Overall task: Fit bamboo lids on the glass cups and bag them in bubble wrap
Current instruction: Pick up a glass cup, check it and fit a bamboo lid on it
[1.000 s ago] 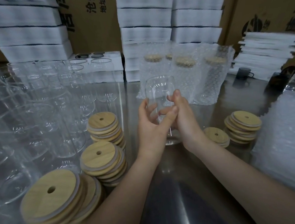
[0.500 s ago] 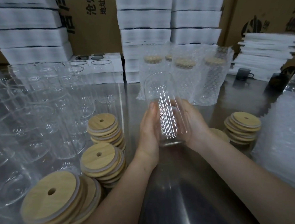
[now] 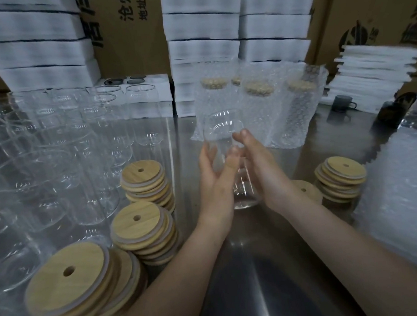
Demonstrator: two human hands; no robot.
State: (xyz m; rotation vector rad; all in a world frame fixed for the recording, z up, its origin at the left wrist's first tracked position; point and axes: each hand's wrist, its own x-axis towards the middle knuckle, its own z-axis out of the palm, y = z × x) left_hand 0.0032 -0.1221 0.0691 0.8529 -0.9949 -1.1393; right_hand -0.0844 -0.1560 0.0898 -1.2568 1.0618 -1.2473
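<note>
I hold a clear glass cup [image 3: 225, 129] upright over the steel table [image 3: 257, 278], with no lid on it. My left hand [image 3: 217, 182] grips its left side, thumb across the front and fingers behind the glass. My right hand [image 3: 263, 171] presses its right side with straight fingers pointing up. Stacks of bamboo lids [image 3: 144, 180] with a centre hole stand to the left, and a further stack of lids [image 3: 341, 174] to the right. Several lidded cups in bubble wrap bags [image 3: 258, 104] stand behind the held cup.
Several empty glass cups [image 3: 52, 157] crowd the left of the table. A pile of flat bubble wrap bags [image 3: 404, 192] lies at the right edge. White foam blocks [image 3: 202, 26] and cardboard boxes [image 3: 127, 27] line the back, beside a dark mug [image 3: 343, 103].
Both hands turned the cup between them. Half a second ago flat palms cradled its sides; now my left thumb is across its front again and my right fingers reach up along it.
</note>
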